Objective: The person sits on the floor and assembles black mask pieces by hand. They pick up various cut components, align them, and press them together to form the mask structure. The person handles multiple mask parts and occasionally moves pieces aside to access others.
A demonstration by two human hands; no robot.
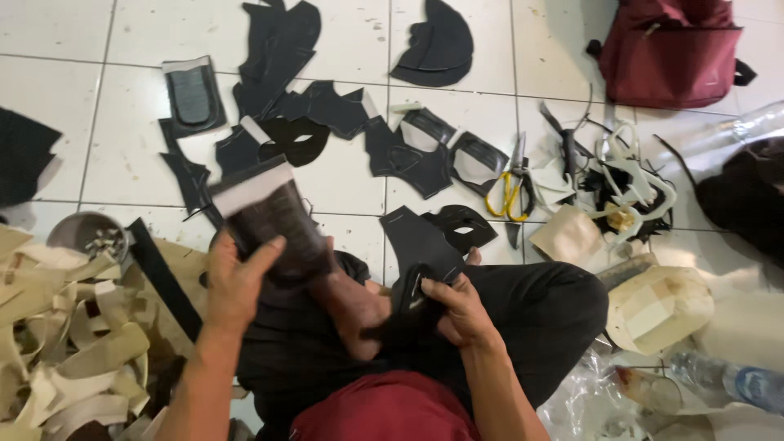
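My left hand (237,282) grips a stack of dark cut pieces with a pale top edge (269,216), held up over my lap and blurred by motion. My right hand (461,310) pinches a small black cut piece (416,298) above my crossed legs in black trousers (539,318). A bare foot (355,306) rests between the two hands. On the white tiled floor (131,122) ahead lie several black shoe-upper pieces (327,110), some with oval cut-outs (461,229).
Yellow-handled scissors (510,192) lie to the right beside white and black offcuts (629,180). A maroon backpack (670,49) sits at the top right. Beige strips (73,335) pile up on the left near a small metal bowl (86,233). A plastic bottle (727,380) lies at lower right.
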